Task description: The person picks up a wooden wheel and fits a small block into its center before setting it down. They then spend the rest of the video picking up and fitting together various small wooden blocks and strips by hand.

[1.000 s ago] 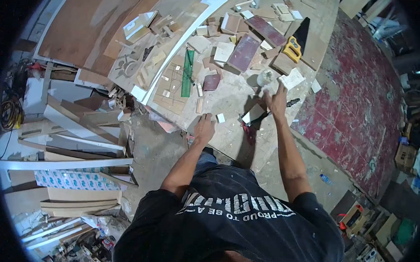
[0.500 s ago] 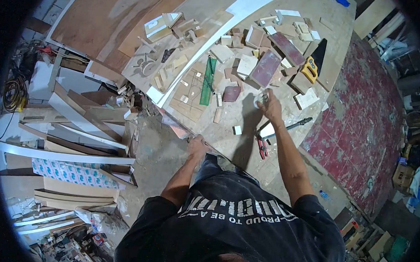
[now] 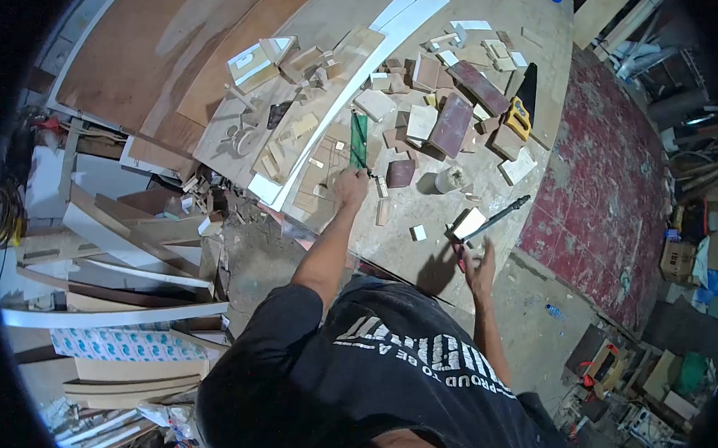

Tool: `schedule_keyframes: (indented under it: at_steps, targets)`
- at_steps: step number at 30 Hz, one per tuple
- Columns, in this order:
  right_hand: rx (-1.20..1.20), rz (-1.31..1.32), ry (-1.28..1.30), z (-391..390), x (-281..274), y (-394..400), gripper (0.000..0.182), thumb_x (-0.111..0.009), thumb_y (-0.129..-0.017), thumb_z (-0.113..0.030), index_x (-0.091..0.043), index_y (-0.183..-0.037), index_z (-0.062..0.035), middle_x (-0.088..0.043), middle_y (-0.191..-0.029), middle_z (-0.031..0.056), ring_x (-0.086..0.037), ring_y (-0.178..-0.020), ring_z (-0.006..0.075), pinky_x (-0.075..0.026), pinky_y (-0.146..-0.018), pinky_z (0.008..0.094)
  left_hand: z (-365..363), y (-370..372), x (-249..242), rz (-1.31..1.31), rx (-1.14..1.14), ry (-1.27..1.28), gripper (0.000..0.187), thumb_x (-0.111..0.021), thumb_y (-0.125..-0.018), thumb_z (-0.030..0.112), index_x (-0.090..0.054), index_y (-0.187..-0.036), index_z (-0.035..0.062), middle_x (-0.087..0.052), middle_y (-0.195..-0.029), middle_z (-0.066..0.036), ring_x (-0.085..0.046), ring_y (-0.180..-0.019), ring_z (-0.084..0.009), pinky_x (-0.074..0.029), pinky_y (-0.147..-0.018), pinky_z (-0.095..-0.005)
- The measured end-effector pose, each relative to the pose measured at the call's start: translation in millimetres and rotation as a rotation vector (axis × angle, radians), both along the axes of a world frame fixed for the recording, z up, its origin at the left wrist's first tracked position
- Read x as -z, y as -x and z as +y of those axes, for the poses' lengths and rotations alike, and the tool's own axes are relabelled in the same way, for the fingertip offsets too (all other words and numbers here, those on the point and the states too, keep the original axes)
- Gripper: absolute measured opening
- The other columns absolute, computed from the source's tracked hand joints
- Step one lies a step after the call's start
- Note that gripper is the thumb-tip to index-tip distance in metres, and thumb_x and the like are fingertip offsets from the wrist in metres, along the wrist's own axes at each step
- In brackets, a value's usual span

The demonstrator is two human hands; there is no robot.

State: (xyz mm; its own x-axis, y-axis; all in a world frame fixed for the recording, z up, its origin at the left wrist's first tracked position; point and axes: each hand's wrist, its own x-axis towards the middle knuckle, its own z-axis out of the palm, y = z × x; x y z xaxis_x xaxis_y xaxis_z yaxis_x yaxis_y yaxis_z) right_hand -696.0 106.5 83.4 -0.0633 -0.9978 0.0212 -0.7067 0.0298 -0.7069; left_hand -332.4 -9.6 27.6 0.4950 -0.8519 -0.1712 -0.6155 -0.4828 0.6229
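Fingers of left hand (image 3: 349, 185) hide green ruler (image 3: 359, 141) end; grip unclear.

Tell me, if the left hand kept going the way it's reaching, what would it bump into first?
Most likely the green ruler. The left hand reaches up the workbench and its fingertips sit at the ruler's near end, perhaps already touching; height is hard to judge.

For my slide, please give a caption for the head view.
Left hand reaches the green ruler on a cluttered workbench; right hand rests near a clamp.
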Motion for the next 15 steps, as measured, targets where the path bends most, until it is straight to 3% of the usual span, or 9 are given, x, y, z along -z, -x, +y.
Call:
schedule_keyframes:
  at_steps: [2,3,5,9,12,14,15]
  targets:
    - [0.097,-0.036,-0.188,50,10,7,0.064,-0.069,-0.082,-0.023,-0.042,-0.133,0.0058,-0.053,-0.123,0.0276,-0.056,-0.110,0.0382,-0.050,-0.081,0.0370,-25,10,-27,-0.016,-0.076,-0.079,0.040,-0.068,-0.081,0.037,-0.065,-0.101,0.0025,-0.068,-0.095,-0.021,-0.066,-0.093,-0.0363,-0.052,-0.081,-0.0454]
    - [0.083,0.043,-0.204,77,27,16,0.063,-0.070,-0.080,-0.019,-0.043,-0.132,0.0036,-0.055,-0.120,0.0267,-0.060,-0.103,0.0351,-0.052,-0.072,0.0348,-35,13,-22,-0.010,-0.073,-0.073,0.040,-0.068,-0.081,0.037,-0.065,-0.101,0.0025,-0.068,-0.095,-0.021,-0.066,-0.093,-0.0363,-0.052,-0.081,-0.0454]
    - [0.213,0.038,-0.409,115,22,9,0.061,-0.073,-0.078,-0.014,-0.045,-0.130,-0.0004,-0.057,-0.114,0.0238,-0.065,-0.079,0.0315,-0.054,-0.065,0.0366,-49,14,-2,-0.089,-0.093,-0.257,0.053,-0.071,-0.078,0.043,-0.060,-0.112,0.0036,-0.068,-0.102,-0.019,-0.067,-0.095,-0.0351,-0.052,-0.085,-0.0443]
    - [0.214,0.016,-0.443,189,98,47,0.056,-0.076,-0.076,-0.013,-0.049,-0.124,0.0004,-0.059,-0.110,0.0229,-0.065,-0.083,0.0332,-0.054,-0.068,0.0390,-47,-1,-6,-0.140,0.005,-0.286,0.060,-0.070,-0.078,0.047,-0.055,-0.118,0.0049,-0.067,-0.107,-0.020,-0.067,-0.096,-0.0346,-0.053,-0.085,-0.0440]
    - [0.143,0.085,-0.363,185,89,47,0.054,-0.077,-0.075,-0.015,-0.052,-0.120,-0.0005,-0.061,-0.107,0.0222,-0.064,-0.090,0.0357,-0.052,-0.077,0.0410,-44,-23,-3,-0.116,-0.032,-0.324,0.062,-0.068,-0.079,0.049,-0.052,-0.119,0.0049,-0.067,-0.105,-0.020,-0.067,-0.097,-0.0332,-0.054,-0.083,-0.0439]
    - [0.255,0.089,-0.591,160,64,39,0.052,-0.077,-0.074,-0.017,-0.053,-0.118,-0.0021,-0.064,-0.102,0.0221,-0.064,-0.094,0.0370,-0.051,-0.081,0.0415,-38,-41,-8,-0.222,-0.009,-0.278,0.059,-0.067,-0.079,0.051,-0.053,-0.115,0.0058,-0.067,-0.105,-0.020,-0.067,-0.097,-0.0345,-0.054,-0.081,-0.0449]
    - [0.224,0.069,-0.538,163,92,58,0.048,-0.075,-0.076,-0.021,-0.054,-0.116,-0.0034,-0.065,-0.099,0.0224,-0.064,-0.094,0.0380,-0.050,-0.080,0.0429,-39,-44,-16,-0.222,-0.018,-0.278,0.059,-0.067,-0.079,0.051,-0.053,-0.115,0.0058,-0.067,-0.105,-0.020,-0.067,-0.097,-0.0345,-0.054,-0.081,-0.0449]
